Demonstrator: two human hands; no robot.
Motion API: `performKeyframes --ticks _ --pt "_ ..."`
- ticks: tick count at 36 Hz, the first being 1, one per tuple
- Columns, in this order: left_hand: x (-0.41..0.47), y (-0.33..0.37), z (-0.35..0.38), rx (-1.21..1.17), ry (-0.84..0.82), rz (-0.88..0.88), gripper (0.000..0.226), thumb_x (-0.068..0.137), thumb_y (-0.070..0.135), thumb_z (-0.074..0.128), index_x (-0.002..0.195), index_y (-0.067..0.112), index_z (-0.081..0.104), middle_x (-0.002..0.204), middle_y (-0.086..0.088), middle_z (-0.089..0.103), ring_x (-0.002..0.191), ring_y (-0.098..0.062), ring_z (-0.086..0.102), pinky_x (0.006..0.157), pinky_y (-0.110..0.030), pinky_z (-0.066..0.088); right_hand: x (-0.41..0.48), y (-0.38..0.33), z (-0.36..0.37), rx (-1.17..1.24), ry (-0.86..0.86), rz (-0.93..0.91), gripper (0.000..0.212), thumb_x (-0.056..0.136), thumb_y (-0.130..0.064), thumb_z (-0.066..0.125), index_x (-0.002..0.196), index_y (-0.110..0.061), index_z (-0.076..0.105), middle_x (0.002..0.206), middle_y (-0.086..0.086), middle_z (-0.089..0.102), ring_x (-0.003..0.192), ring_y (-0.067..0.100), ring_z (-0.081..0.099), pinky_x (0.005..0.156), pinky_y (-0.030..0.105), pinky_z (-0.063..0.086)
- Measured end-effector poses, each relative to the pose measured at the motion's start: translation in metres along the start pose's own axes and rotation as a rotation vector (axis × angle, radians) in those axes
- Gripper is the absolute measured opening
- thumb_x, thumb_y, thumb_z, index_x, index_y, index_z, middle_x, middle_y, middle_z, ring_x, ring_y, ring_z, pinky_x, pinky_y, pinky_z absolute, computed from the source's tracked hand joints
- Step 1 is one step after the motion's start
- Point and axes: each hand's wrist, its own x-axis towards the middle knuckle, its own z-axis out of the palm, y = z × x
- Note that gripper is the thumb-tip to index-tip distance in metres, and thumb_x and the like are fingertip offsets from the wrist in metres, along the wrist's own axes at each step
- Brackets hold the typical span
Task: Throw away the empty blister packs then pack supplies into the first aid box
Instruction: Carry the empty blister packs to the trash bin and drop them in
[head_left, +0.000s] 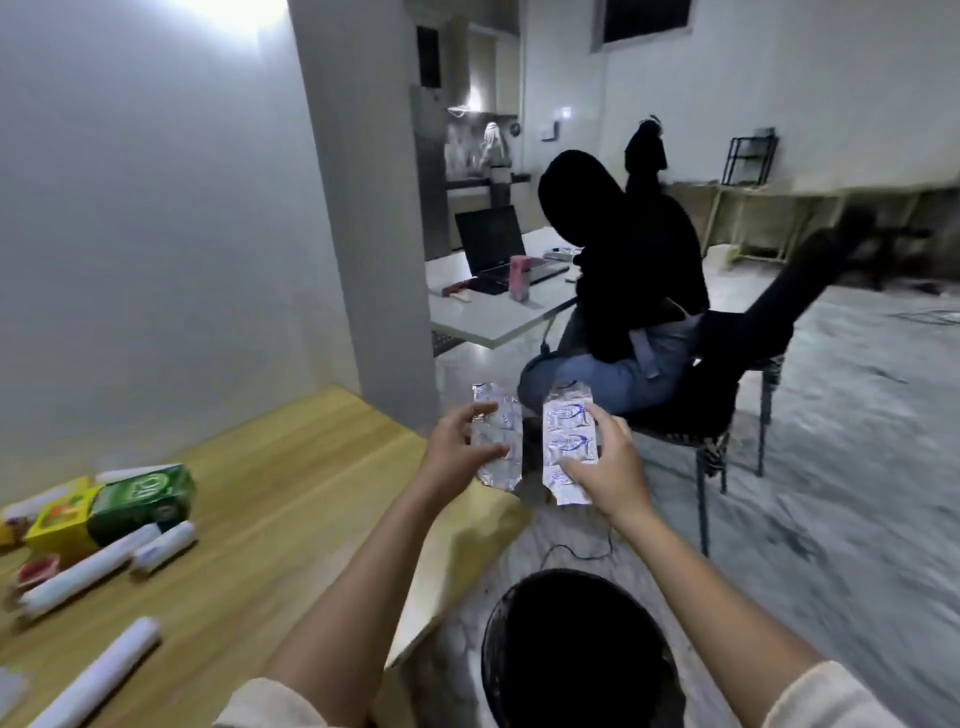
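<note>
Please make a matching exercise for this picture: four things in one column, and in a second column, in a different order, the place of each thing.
Things:
1. plain silver blister pack
2. blue-printed blister pack
3. black bin
4. green box

Places:
A. on the wooden table, at the left
B. on the floor, below the hands
C. in the left hand
D. in the right hand

Pairs: 1-C, 2-D, 3-B, 4-A
</note>
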Motion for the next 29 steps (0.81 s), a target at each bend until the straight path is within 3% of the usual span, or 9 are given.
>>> performKeyframes --ticks 2,4,13,16,22,26,29 --pt "0.011 0.000 0.038 0.041 -0.076 0.016 0.054 0.078 0.002 0.078 0.129 0.009 0.061 0.127 -0.005 0.061 0.109 -0.017 0.057 0.086 -0.017 0.044 0.000 0.026 -0.017 -0.012 0.039 0.062 0.073 0.066 0.000 0.071 0.133 -0.008 0.045 0.124 0.017 0.050 0.113 0.033 0.054 0.101 0.037 0.042" --pt "0.019 -0.001 0.075 0.075 -0.162 0.031 0.055 0.078 0.005 0.078 0.130 0.010 0.060 0.132 -0.006 0.060 0.122 -0.019 0.056 0.093 -0.015 0.037 -0.002 0.050 -0.032 -0.033 0.079 0.123 0.072 0.067 0.001 0.071 0.134 -0.007 0.045 0.127 0.016 0.050 0.117 0.030 0.051 0.102 0.032 0.038" --pt "0.028 -0.045 0.196 0.195 -0.427 0.011 0.053 0.084 0.002 0.069 0.135 0.007 0.055 0.137 -0.012 0.054 0.131 -0.024 0.047 0.091 -0.011 0.027 -0.027 0.157 -0.055 -0.117 0.088 0.379 0.068 0.075 0.000 0.066 0.137 -0.009 0.041 0.136 0.014 0.045 0.125 0.027 0.045 0.100 0.026 0.034" --pt "0.022 -0.085 0.212 0.234 -0.469 -0.086 0.054 0.084 0.003 0.069 0.136 0.010 0.054 0.142 -0.011 0.050 0.134 -0.024 0.044 0.103 -0.022 0.031 -0.039 0.190 -0.043 -0.128 0.053 0.481 0.067 0.075 0.001 0.063 0.137 -0.008 0.040 0.138 0.015 0.044 0.127 0.028 0.044 0.103 0.028 0.033" --pt "-0.007 -0.169 0.219 0.313 -0.555 -0.275 0.055 0.083 0.004 0.071 0.136 0.009 0.055 0.140 -0.010 0.053 0.134 -0.024 0.046 0.103 -0.021 0.031 -0.070 0.245 0.001 -0.130 -0.093 0.654 0.066 0.077 -0.001 0.062 0.138 -0.010 0.039 0.137 0.013 0.042 0.128 0.025 0.043 0.096 0.020 0.031" --pt "-0.024 -0.214 0.211 0.348 -0.574 -0.395 0.051 0.083 0.000 0.068 0.132 0.005 0.057 0.133 -0.014 0.056 0.128 -0.027 0.051 0.087 -0.013 0.032 -0.086 0.265 0.029 -0.147 -0.200 0.720 0.066 0.076 0.001 0.061 0.137 -0.009 0.040 0.135 0.013 0.041 0.127 0.027 0.043 0.100 0.022 0.032" --pt "-0.029 -0.236 0.205 0.366 -0.582 -0.449 0.049 0.083 0.000 0.068 0.130 0.004 0.058 0.132 -0.015 0.055 0.126 -0.028 0.052 0.088 -0.016 0.034 -0.093 0.275 0.045 -0.165 -0.235 0.732 0.065 0.073 0.002 0.061 0.135 -0.009 0.043 0.131 0.016 0.045 0.123 0.029 0.047 0.101 0.024 0.034"
